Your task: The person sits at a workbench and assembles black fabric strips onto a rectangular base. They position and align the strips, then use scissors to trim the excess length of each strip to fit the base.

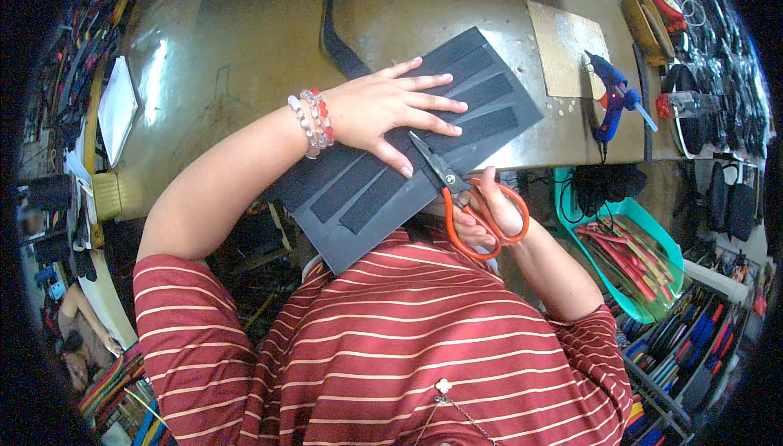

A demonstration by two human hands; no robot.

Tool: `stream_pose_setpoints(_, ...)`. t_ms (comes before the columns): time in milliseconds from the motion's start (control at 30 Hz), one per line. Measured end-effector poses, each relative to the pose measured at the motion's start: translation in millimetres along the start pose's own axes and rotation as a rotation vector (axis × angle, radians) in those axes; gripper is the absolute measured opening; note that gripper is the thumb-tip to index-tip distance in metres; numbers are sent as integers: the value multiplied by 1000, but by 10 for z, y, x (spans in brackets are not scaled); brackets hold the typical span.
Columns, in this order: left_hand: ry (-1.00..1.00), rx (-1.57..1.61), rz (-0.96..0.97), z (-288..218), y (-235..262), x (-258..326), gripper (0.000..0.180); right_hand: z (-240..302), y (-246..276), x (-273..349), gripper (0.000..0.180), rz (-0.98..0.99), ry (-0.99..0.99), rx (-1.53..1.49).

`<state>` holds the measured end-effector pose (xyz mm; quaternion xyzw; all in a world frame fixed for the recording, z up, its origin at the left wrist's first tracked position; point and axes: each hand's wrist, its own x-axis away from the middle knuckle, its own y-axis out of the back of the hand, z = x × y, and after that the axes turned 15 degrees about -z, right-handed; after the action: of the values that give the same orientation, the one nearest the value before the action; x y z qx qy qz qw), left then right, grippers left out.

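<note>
Your left hand [391, 108] lies flat, fingers spread, on the dark grey panel [391, 161]; it grasps nothing, just presses down, prob. to keep the sheet from sliding while the blades work. The panel sits at the near edge of the workbench [245, 30], approx. half of it overhanging toward your striped shirt, so the lower edge is free for the blades to get at. Your right hand [481, 214] is closed through the loops of the orange-handled scissors [465, 197], with the blades angled up-left onto the panel, tips just beside your left index finger. Blades look nearly shut; can't tell if they bite material.

Count:
- Panel: 1, with 3 black strips [481, 91] running lengthwise on it
- Scissors: 1 pair
- Bead bracelets [314, 120] on left wrist: 2, poss. 3, they overlap
- Blue glue gun [612, 95]: 1, on the bench to the right, well apart from the panel
- Cardboard piece [563, 42]: 1, just beside the glue gun
- Teal bin [644, 234]: 1, below bench at right, holding red and green strips
</note>
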<state>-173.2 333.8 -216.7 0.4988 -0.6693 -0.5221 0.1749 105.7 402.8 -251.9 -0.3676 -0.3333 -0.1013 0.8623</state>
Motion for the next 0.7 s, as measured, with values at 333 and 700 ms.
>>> stream_pose_setpoints(333, -11, 15, -8, 13, -5, 7, 81, -18, 43, -10, 138, 203, -29, 75)
stream_pose_setpoints(700, -6, 21, -17, 6, -8, 9, 80, 12, -74, -139, 94, 104, -79, -68)
